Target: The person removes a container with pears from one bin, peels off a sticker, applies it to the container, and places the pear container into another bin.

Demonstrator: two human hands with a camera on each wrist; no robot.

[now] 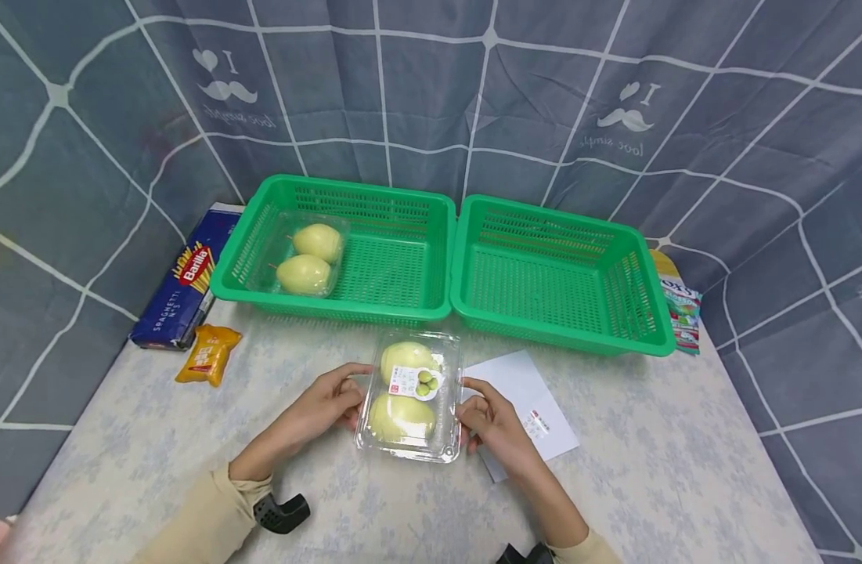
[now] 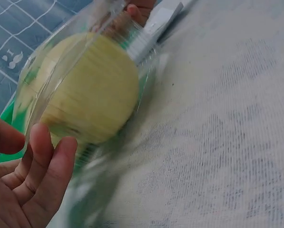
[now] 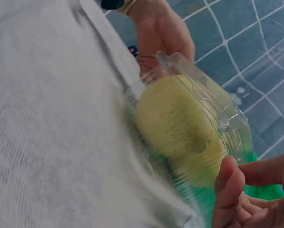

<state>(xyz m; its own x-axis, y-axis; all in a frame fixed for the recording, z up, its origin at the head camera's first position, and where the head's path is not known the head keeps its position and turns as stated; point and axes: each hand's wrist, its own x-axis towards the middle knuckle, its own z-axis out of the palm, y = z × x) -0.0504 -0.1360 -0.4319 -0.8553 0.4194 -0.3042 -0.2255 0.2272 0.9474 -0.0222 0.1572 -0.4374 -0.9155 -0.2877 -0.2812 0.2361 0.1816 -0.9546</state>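
Note:
A clear lidded plastic box (image 1: 445,392) with two pale yellow-green fruits and a label is held between both hands in front of the green baskets. My left hand (image 1: 328,403) pinches its left edge; in the left wrist view, the fingers of the left hand (image 2: 32,171) grip the rim beside a fruit (image 2: 96,88). On the opposite edge, my right hand (image 1: 494,423) pinches the rim, and the right wrist view shows that hand (image 3: 256,190) with thumb and fingers at the box's edge, near a fruit (image 3: 168,114).
The left green basket (image 1: 391,313) holds an open-looking clear box with two fruits (image 1: 304,274). Beside it stands a second green basket (image 1: 557,333). A blue spaghetti box (image 1: 173,301) and orange packet (image 1: 208,355) lie left, a white booklet (image 1: 543,399) right, a colourful packet (image 1: 683,309) far right.

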